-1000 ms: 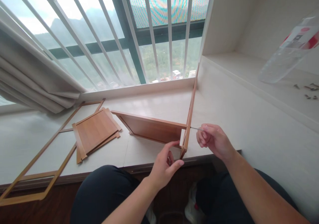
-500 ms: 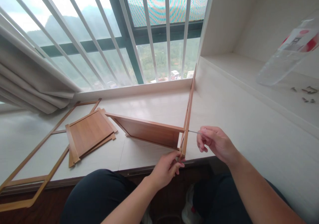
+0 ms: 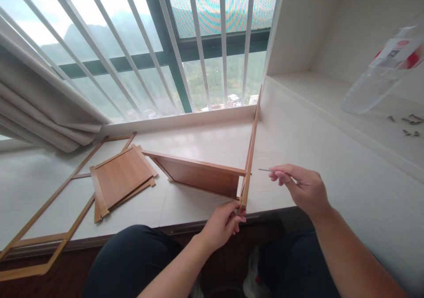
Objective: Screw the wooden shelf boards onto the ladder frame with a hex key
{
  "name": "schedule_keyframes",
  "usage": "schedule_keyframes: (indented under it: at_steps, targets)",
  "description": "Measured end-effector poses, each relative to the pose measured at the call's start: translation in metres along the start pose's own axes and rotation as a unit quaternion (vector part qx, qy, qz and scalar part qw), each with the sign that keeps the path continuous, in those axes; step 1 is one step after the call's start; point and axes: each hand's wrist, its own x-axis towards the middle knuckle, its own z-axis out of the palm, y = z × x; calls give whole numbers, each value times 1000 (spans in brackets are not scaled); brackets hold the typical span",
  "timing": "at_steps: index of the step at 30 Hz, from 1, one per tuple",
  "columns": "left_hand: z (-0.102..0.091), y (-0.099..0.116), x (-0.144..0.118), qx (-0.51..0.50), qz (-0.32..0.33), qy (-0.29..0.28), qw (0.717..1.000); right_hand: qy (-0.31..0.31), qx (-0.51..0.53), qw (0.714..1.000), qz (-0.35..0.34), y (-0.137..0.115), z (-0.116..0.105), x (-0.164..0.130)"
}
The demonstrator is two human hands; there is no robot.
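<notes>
The left hand (image 3: 222,222) has its grip closed around the near end of a wooden frame (image 3: 251,161), which stands on the white window ledge (image 3: 185,209) and runs back toward the window. A wooden panel (image 3: 202,176), set on edge, meets the frame's left side. In the right hand (image 3: 303,187), thumb and fingers pinch a thin metal tool (image 3: 264,170); its tip points at the frame, just apart from a small stub on the frame's outer face. To the left, stacked panels (image 3: 122,179) lie across a second frame (image 3: 24,272). On the shelf (image 3: 308,86) at right, loose screws (image 3: 412,121) lie near a bottle (image 3: 374,81).
</notes>
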Motion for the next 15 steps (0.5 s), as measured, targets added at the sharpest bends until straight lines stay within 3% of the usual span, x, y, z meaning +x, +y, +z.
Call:
schedule_keyframes:
  at_steps: [2,5,15]
  targets:
    - [0,0,0,0,1,0,1000,6,-48,996,-80,-2,-2,0]
    - [0,1,1,-2,0,1,1000,3,-82,987,-136,-6,1,0]
    - [1,-2,0,-8,-4,3,1000,-13,-94,983,-158,-4,10,-2]
